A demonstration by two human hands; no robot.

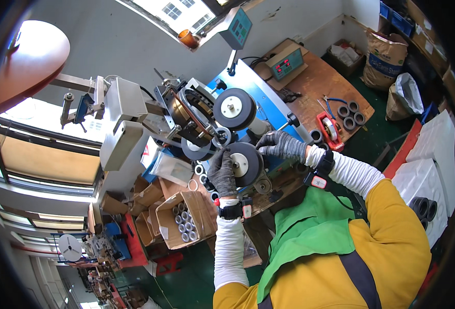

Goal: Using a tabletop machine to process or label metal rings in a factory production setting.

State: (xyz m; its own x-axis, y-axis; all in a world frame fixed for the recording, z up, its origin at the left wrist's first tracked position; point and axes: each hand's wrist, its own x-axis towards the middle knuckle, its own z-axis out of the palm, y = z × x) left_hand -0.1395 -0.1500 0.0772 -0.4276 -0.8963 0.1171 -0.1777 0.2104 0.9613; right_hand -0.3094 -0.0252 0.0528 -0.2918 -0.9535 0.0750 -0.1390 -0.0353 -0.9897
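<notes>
Both hands wear grey knit gloves at a ring-winding machine with two black rubber rollers, an upper roller [234, 108] and a lower roller [243, 165]. My left hand [221, 172] is against the left side of the lower roller, its fingers bunched and pointing up. Over that roller's upper right edge, my right hand [284, 145] reaches leftward with fingers curled together. Whatever either hand pinches is too small or hidden. A pale ring [222, 136] sits between the rollers, beside the brass-coloured winding head [184, 116].
A cardboard box [203, 226] of wound rings stands below left. On the wooden table [317, 100] are a control box [286, 64], blue-handled pliers [330, 105], a red tape dispenser [329, 132] and several dark rings [349, 123]. White foam boxes [428, 177] stand at right.
</notes>
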